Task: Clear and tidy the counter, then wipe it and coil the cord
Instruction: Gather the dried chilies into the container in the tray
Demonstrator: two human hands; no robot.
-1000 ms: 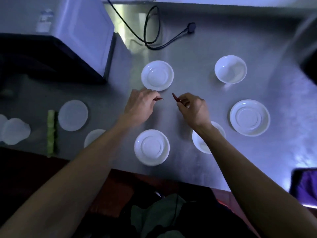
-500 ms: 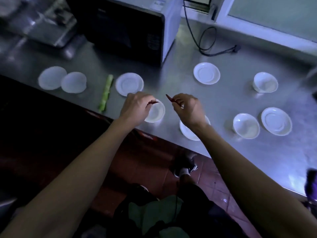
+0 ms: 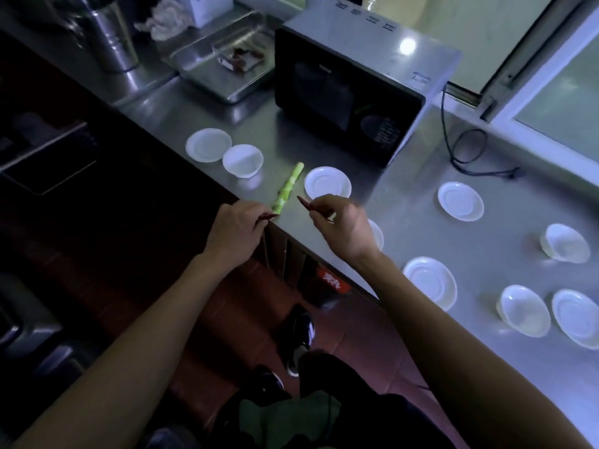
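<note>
Two hands are each pinching a red chili: left hand gripping one chili over the table edge, right hand another. Cord is lying loose beside the microwave.

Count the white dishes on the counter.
9: two touching at the left, one by the green stalk, one partly hidden behind the right hand, one mid-counter, one at the near edge, three at the right.
</note>
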